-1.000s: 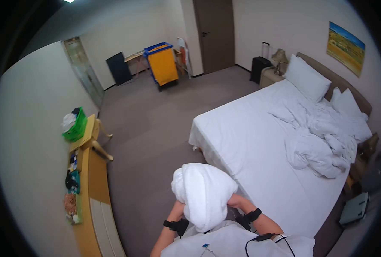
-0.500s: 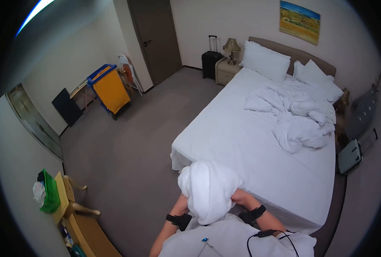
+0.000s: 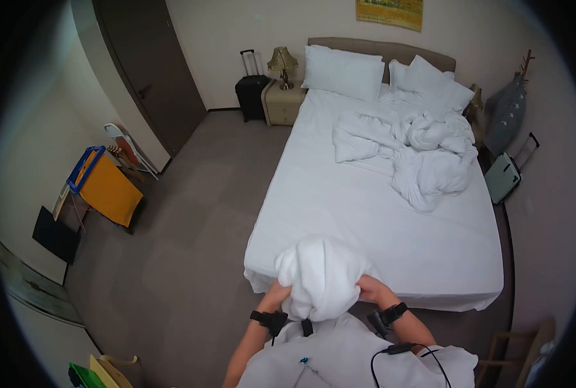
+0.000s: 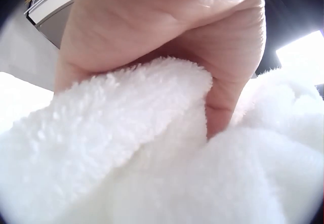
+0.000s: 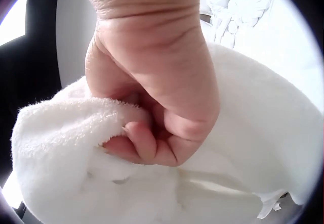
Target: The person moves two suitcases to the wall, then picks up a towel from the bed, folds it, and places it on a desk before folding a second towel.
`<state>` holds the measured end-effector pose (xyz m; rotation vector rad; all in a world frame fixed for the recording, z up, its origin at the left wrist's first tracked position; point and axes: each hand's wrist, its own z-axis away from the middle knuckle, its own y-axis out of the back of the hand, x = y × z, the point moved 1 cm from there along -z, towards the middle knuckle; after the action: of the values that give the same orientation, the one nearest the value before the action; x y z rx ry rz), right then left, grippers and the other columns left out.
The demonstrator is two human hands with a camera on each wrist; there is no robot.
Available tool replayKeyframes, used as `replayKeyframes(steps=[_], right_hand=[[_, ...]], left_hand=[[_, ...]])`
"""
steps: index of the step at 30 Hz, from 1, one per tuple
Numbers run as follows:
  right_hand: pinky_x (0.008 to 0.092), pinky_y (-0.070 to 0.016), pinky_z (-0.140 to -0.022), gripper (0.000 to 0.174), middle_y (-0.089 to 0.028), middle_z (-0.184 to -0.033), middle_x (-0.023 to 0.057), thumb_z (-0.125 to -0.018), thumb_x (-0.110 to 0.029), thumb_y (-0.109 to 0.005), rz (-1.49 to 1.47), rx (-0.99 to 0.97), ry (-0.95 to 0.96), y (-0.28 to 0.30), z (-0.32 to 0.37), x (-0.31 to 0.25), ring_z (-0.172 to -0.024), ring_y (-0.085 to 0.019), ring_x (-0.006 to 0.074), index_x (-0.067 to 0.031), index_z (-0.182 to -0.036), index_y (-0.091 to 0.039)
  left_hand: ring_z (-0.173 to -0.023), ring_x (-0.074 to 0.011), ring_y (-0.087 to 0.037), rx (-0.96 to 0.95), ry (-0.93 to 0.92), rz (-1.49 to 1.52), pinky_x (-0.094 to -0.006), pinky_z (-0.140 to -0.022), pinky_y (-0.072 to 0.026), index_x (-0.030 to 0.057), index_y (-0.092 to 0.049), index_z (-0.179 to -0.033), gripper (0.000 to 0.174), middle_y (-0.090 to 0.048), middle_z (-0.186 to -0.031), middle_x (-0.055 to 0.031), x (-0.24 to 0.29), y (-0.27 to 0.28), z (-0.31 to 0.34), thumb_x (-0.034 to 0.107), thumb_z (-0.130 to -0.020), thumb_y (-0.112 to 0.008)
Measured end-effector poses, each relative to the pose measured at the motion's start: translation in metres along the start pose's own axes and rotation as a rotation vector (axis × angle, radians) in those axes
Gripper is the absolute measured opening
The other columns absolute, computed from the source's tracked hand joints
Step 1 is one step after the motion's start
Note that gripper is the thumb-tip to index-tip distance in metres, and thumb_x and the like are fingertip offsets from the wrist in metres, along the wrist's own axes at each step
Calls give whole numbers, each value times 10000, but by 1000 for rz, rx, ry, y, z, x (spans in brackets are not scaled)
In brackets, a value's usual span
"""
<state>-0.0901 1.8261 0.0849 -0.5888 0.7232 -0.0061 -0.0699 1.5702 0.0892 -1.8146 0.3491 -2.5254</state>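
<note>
A bundled white terry towel (image 3: 323, 275) is held in front of the person's body, at the foot of the bed (image 3: 372, 239). From its left side, my left hand (image 3: 276, 297) grips it. In the left wrist view the thumb and fingers of that hand (image 4: 167, 37) go round a thick fold of pile, fingertips hidden in the cloth. On the other side my right hand (image 3: 375, 291) grips the towel. The right wrist view has its curled fingers (image 5: 144, 140) pinching a folded edge, with a small white tag (image 5: 271, 204) hanging from the cloth.
A rumpled duvet (image 3: 430, 155) and pillows (image 3: 343, 71) lie toward the headboard. Left of the bed are a nightstand (image 3: 283, 103) with a lamp, a black suitcase (image 3: 252, 97) and a yellow cart (image 3: 110, 194). A pale suitcase (image 3: 503, 178) stands on the right.
The view has swung right, so the bed now lies straight ahead and closer, while the cart and side table have slid left. Both hands have kept their grip on the towel.
</note>
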Motion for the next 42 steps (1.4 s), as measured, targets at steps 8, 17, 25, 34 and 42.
replayKeyframes(steps=[8,17,25,34,42], right_hand=[[414,-440,-834,299,-584,-974,156,-754,-149,-413,-703,153,200,44,-67,-56,-936,-558,261,44,-944,-541],[332,-491,-678,108,-572,-708,61,-731,-104,-447,-1018,723,686,106,-54,-117,-678,-575,201,-26,-713,-520],[177,-290,-430,215,-335,-524,-45,-782,-55,-456,-967,878,874,191,-70,-187,-429,-312,82,-122,-601,-359],[334,-514,-754,306,-510,-1008,194,-795,-92,-538,-1086,1048,844,251,-90,-132,-876,-558,310,22,-1040,-396],[391,-462,-751,612,-481,-1084,177,-707,-252,-663,-105,1070,36,187,-198,-101,-963,-489,306,-63,-1192,-342]], left_hand=[[-918,-212,-554,-22,203,-54,-310,-806,-436,-53,-506,-1082,518,-577,-1016,-122,36,71,-96,83,-609,-667],[-787,-204,-592,135,297,-202,-293,-700,-476,-73,-519,-996,463,-589,-934,-151,86,150,-225,155,-649,-724],[-674,-137,-503,16,-200,-494,-259,-640,-416,31,-545,-792,209,-548,-728,-61,117,168,-363,192,-732,-663],[-1122,-364,-377,-149,-89,-907,-397,-932,-335,70,-304,-1293,782,-390,-1187,-254,51,166,-427,304,-660,-699],[-1138,-389,-337,-192,-45,-1001,-417,-924,-349,147,-272,-1314,906,-316,-1247,-235,-16,120,-440,309,-562,-751]])
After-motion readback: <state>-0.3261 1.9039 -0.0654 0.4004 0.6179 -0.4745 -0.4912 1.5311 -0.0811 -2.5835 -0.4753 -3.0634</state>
